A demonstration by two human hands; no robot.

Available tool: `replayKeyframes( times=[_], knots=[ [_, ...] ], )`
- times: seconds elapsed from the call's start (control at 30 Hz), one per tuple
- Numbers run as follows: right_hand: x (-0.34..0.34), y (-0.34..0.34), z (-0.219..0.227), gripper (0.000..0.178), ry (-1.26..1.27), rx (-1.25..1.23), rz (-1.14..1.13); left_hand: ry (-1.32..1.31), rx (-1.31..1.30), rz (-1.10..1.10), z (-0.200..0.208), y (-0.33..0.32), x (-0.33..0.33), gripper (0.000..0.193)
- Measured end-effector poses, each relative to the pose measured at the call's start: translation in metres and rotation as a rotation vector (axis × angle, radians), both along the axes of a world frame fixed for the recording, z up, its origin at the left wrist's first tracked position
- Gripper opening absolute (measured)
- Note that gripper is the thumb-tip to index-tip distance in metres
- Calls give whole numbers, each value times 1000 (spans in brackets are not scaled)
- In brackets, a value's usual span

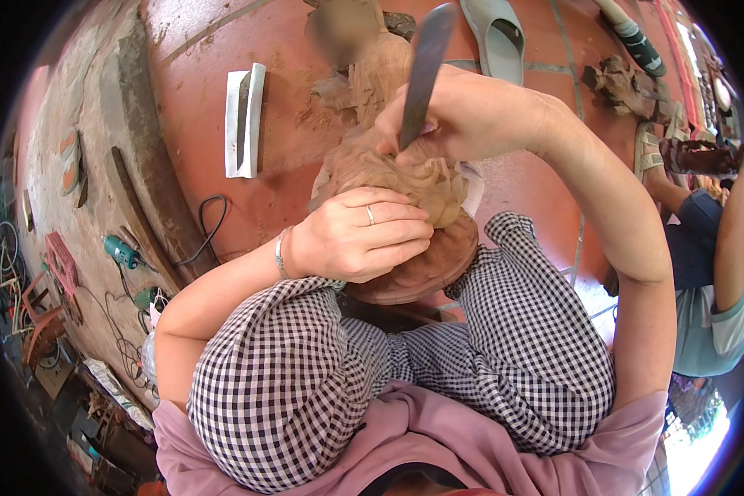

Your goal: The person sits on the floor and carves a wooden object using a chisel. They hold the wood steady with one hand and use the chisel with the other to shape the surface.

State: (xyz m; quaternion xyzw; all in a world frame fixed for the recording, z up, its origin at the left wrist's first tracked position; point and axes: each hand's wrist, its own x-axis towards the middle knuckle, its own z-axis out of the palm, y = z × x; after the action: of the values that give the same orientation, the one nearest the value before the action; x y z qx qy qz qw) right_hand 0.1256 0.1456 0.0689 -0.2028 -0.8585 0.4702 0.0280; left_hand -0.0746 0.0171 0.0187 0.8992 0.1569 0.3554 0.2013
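Red tiles (194, 99) frame rippled brown wooden carving (434, 192); left hand (364, 236) atop, grip unclear; right hand (463, 116) clamps blade (426, 76).

Wooden carving (393, 169): far end blurred, part hidden under left hand (368, 236). Pink shirt (446, 442) cut by lower edge.

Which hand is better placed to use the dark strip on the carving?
Probably the right hand: it grips the dark strip at the carving, while the left hand lies over the carving's near side.

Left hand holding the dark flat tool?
No, the right hand holds the dark flat tool, while the left hand rests on the wood carving.
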Motion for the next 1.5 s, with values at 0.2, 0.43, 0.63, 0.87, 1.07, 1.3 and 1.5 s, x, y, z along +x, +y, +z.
replayKeyframes(
  times=[0.2, 0.43, 0.63, 0.87, 1.07, 1.3, 1.5],
  knots=[
    [22, -25, -15, 10, 118, -242, -533, 3, 20, 10, 2, 0, 1, 24],
    [50, -82, -37, 17, 200, -746, -1017, 10, 1, 9, 0, -2, 1, 27],
    [38, -91, -31, 21, 102, -724, -983, 26, 6, -5, 0, -1, 0, 29],
    [48, -90, -44, 15, 319, -701, -1045, 36, 7, -12, 1, -1, 1, 29],
    [54, -82, -51, 16, 238, -673, -1006, 27, 0, -12, 3, 0, 2, 29],
    [43, -96, -41, 19, 248, -627, -1008, 20, 4, 1, 2, 0, 2, 25],
    [41, -100, -44, 18, 280, -669, -1065, 28, 0, -4, 2, 0, 1, 27]
  ],
)
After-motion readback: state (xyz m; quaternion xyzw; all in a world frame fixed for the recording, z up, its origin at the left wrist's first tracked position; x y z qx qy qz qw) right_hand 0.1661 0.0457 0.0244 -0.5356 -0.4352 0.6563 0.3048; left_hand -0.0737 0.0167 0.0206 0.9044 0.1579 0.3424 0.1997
